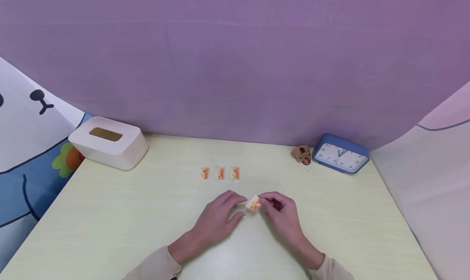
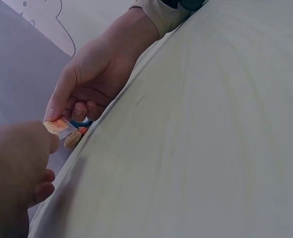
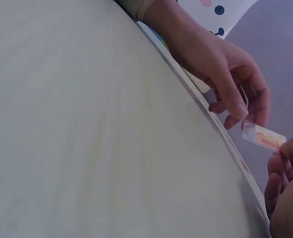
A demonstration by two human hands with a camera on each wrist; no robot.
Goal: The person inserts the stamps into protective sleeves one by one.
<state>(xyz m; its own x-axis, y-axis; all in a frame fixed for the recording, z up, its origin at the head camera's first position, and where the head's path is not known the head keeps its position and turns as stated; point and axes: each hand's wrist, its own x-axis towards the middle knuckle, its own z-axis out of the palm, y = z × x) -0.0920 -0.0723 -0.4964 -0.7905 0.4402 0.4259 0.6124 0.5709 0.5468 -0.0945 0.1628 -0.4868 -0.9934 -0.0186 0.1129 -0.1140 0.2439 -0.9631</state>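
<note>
A small packet [image 1: 253, 204] with orange and cream print and a clear wrapper edge is held just above the table. My right hand [image 1: 282, 216] pinches one end of it between thumb and fingertips. On the other side, my left hand [image 1: 218, 218] has thumb and fingers spread apart around the near end of the packet. In the right wrist view, the left thumb comes close to the clear end of the packet [image 3: 267, 138]; whether it touches cannot be told. Three similar packets lie in a row farther back: left [image 1: 203, 173], middle [image 1: 219, 173] and right [image 1: 234, 173].
A white tissue box [image 1: 110, 143] stands at the back left of the pale table [image 1: 128, 214]. At the back right are a small brown figurine [image 1: 301, 154] and a blue clock [image 1: 341, 154]. A purple cloth [image 1: 235, 76] hangs behind the table.
</note>
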